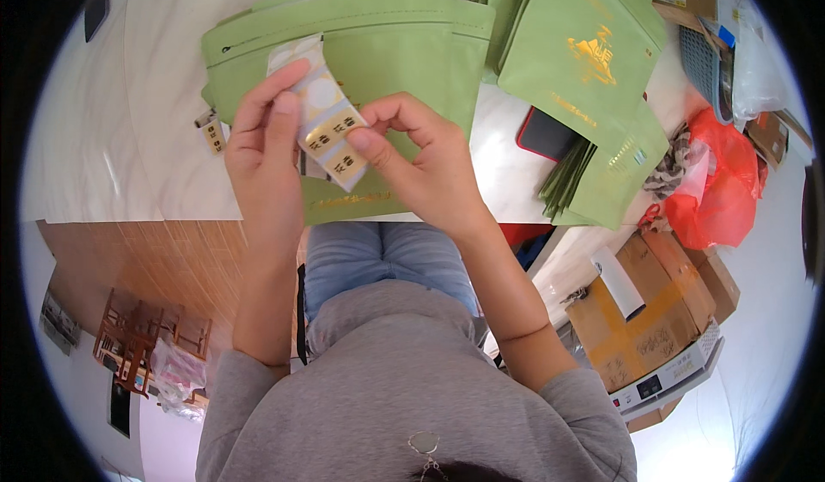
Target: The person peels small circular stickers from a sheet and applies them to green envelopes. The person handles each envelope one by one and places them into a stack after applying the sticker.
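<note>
Both hands are raised over a pile of green zip-top pouches (412, 50) on the table. Between them is a strip of gold stickers (332, 135) bearing dark writing, tilted with its lower end to the right. The upper part of the strip shows pale backing with round marks. My left hand (267, 124) pinches that upper part between thumb and fingers. At the strip's right edge, my right hand (419, 150) has thumb and forefinger closed on a gold sticker; whether it is partly peeled I cannot tell. Left of the pouches lies a small sticker piece (211, 135).
More green pouches (580, 44) are stacked at the right, partly over a dark red-edged phone-like device (546, 135). Farther right are a red plastic bag (715, 185), a grey-blue basket (702, 69) and a taped cardboard box (644, 314) on a white machine (670, 375).
</note>
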Action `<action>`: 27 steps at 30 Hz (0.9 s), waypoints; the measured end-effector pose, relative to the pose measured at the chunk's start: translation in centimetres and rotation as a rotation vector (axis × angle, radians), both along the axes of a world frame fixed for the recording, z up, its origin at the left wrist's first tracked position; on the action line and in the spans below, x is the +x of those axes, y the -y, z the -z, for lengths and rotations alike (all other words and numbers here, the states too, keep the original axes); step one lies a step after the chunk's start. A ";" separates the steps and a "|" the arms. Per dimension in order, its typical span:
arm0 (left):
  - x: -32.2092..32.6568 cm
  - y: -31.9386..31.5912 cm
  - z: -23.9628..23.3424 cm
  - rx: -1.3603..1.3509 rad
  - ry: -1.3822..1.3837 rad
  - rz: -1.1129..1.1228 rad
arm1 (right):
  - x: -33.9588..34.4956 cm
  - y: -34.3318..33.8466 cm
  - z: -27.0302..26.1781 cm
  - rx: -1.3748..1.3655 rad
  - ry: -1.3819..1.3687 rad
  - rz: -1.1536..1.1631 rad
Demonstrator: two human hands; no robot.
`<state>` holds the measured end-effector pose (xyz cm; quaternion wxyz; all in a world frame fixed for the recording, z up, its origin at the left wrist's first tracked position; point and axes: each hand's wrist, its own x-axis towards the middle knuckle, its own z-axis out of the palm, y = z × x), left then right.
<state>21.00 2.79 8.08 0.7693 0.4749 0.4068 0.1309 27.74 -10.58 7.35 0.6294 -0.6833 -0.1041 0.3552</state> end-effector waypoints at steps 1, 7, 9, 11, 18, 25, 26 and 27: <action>0.0 0.0 0.1 0.081 0.029 0.062 | -0.1 -0.1 0.0 -0.026 0.007 0.026; -0.5 -0.1 0.1 0.169 0.028 0.259 | 0.4 -0.4 -0.2 -0.077 0.294 0.016; -0.7 -0.3 -0.1 0.220 -0.006 0.314 | 0.7 -0.3 -0.6 -0.099 0.304 0.015; -0.8 -0.4 -0.1 0.327 -0.049 0.341 | 0.8 -0.3 -0.7 -0.117 0.326 0.010; -0.7 -0.2 0.0 0.565 -0.068 0.373 | 1.5 -0.2 -0.8 -0.212 0.738 -0.029; -0.3 -0.3 -0.6 0.788 -0.105 0.490 | 1.8 -0.4 -0.5 -0.247 1.052 -0.105; -0.1 -0.3 -0.7 0.792 -0.102 0.492 | 1.8 -0.4 -0.5 -0.254 1.079 -0.108; -0.1 -0.2 -0.8 0.797 -0.099 0.493 | 1.8 -0.4 -0.4 -0.261 1.106 -0.112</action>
